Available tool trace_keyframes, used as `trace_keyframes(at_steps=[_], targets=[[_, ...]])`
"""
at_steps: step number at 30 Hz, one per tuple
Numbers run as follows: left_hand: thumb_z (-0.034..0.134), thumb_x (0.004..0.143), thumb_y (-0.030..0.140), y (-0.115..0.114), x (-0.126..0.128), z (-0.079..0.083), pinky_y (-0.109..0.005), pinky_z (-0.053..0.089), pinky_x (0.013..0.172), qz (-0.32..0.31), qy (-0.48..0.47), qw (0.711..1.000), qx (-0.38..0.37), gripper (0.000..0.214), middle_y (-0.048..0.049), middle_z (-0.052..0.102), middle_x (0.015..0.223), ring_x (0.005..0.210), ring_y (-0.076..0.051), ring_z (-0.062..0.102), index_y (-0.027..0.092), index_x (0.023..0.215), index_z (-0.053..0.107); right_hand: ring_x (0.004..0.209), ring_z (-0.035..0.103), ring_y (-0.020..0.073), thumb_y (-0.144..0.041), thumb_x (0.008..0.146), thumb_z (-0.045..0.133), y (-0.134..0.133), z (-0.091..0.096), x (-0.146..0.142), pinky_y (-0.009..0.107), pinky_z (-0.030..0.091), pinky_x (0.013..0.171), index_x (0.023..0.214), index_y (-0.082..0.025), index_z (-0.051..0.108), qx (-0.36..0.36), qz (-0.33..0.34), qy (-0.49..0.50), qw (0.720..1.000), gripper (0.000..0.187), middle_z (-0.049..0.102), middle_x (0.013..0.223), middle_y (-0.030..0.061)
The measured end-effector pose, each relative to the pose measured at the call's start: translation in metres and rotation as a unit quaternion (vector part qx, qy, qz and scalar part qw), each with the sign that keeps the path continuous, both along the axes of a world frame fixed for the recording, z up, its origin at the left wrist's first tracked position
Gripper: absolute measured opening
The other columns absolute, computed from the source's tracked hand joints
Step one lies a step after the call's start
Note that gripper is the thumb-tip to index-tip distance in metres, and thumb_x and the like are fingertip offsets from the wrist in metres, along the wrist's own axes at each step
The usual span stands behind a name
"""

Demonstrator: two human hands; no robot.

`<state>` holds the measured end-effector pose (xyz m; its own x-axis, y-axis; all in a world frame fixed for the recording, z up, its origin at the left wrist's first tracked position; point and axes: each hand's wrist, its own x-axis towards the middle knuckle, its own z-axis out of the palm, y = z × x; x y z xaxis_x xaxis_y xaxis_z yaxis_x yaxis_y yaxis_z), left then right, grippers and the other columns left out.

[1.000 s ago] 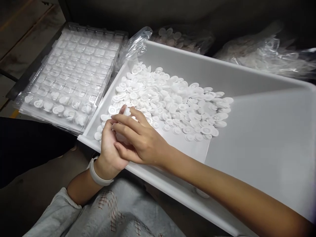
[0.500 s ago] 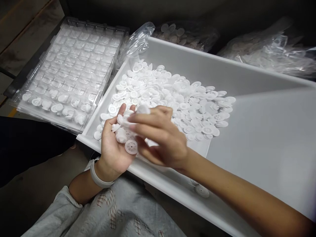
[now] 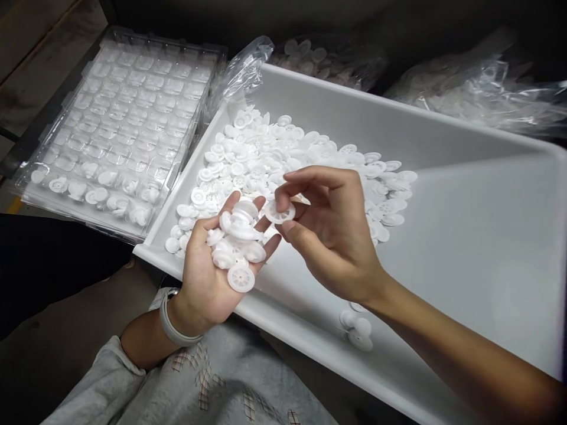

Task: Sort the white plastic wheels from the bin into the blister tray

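Observation:
My left hand [image 3: 208, 289] is cupped palm up around a small heap of white plastic wheels [image 3: 237, 242], above the near left edge of a grey bin [image 3: 465, 254]. Between the thumb and fingers of my right hand [image 3: 341, 236] is a single white spoked wheel [image 3: 280, 213], tilted flat and held just right of the heap. Beyond both hands, a large pile of the same wheels [image 3: 266, 153] covers the left part of the bin. Several loose ones [image 3: 359, 337] lie near the bin's front wall, below my right forearm.
Left of the bin, a clear blister tray [image 3: 119, 124] has many pockets; its nearest row carries white parts [image 3: 95, 196]. Clear plastic bags of parts [image 3: 478, 97] lie behind the bin. A dark-clothed leg [image 3: 57, 265] shows at the left edge.
My right hand has drawn back to the right from over the left palm, now with one wheel pinched in its fingers. The heap in my left hand is uncovered.

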<state>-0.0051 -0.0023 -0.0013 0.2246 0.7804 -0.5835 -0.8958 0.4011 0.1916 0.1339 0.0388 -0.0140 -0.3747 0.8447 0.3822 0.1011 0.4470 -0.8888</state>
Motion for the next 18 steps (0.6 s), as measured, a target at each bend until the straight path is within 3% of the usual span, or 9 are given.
trace_keyframes(at_steps=[4,11,15,18], targets=[[0.046,0.089,0.032,-0.003,0.003,0.0,-0.043,0.049,0.107,-0.016,0.017,1.0,0.013,0.037,-0.0016,0.066,0.125,0.124,-0.02,0.06,0.029,0.125,0.055,0.089,0.055,0.0166,-0.005,0.082,0.054,-0.001,-0.004,0.007,0.032,0.06,0.07,0.119,-0.032,0.052,-0.006,0.006,-0.006,1.0,0.046,0.048,0.105,0.005],[0.047,0.087,0.031,-0.001,0.005,0.001,-0.035,0.053,0.102,-0.02,0.045,0.999,-0.022,0.036,0.0009,0.07,0.118,0.118,-0.017,0.063,0.029,0.122,0.06,0.079,0.064,0.016,-0.008,0.085,0.061,-0.002,-0.006,0.017,0.029,0.059,0.064,0.104,-0.027,0.061,0.035,0.013,-0.005,0.999,0.027,0.062,0.089,0.0036],[0.049,0.087,0.029,-0.001,0.005,-0.001,-0.034,0.052,0.103,-0.027,0.032,0.999,-0.017,0.037,0.0003,0.07,0.119,0.115,-0.017,0.065,0.028,0.122,0.061,0.08,0.062,0.0156,-0.008,0.082,0.065,-0.002,-0.009,0.02,0.027,0.056,0.058,0.104,-0.029,0.061,0.003,-0.027,0.027,0.999,0.031,0.059,0.091,0.0032],[0.05,0.087,0.029,-0.001,0.006,-0.002,-0.037,0.052,0.103,-0.027,0.031,0.999,-0.01,0.035,0.0003,0.072,0.115,0.112,-0.018,0.067,0.027,0.119,0.064,0.079,0.061,0.0154,-0.008,0.079,0.067,-0.001,-0.011,0.021,0.026,0.053,0.055,0.103,-0.028,0.062,0.0,-0.014,0.042,0.999,0.032,0.059,0.089,0.0031]])
